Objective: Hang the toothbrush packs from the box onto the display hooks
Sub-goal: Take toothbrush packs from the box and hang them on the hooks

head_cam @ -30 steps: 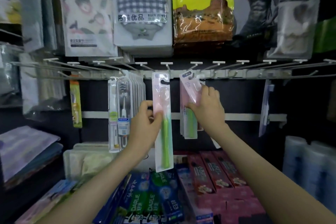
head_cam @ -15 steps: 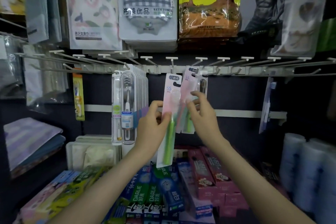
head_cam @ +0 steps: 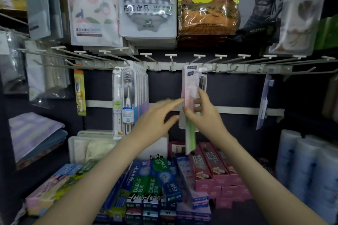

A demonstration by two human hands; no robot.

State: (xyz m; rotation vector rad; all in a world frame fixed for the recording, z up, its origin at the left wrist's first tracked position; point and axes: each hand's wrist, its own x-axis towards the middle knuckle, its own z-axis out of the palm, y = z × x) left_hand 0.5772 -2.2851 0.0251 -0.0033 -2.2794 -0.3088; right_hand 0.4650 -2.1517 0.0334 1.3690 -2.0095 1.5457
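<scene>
A pink toothbrush pack [head_cam: 189, 86] with a green brush hangs at a hook on the white rail [head_cam: 237, 68], in front of a matching pack. My right hand [head_cam: 204, 115] pinches the pack at mid-height, thumb on its front and fingers behind it. Its green lower end [head_cam: 190, 139] sticks out below that hand. My left hand [head_cam: 155, 118] is open and blurred, with straight fingertips at the pack's left edge. The box is out of view.
A row of clear toothbrush packs [head_cam: 130, 97] fills a hook to the left. An orange pack [head_cam: 80, 91] hangs further left and a blue one [head_cam: 263, 100] to the right. Towel packs [head_cam: 146, 5] hang above. Toothpaste boxes [head_cam: 155, 184] lie below.
The pink pack has gone from my left hand to my right and moved up and right to the hook with the matching pack. My left hand let go and opened.
</scene>
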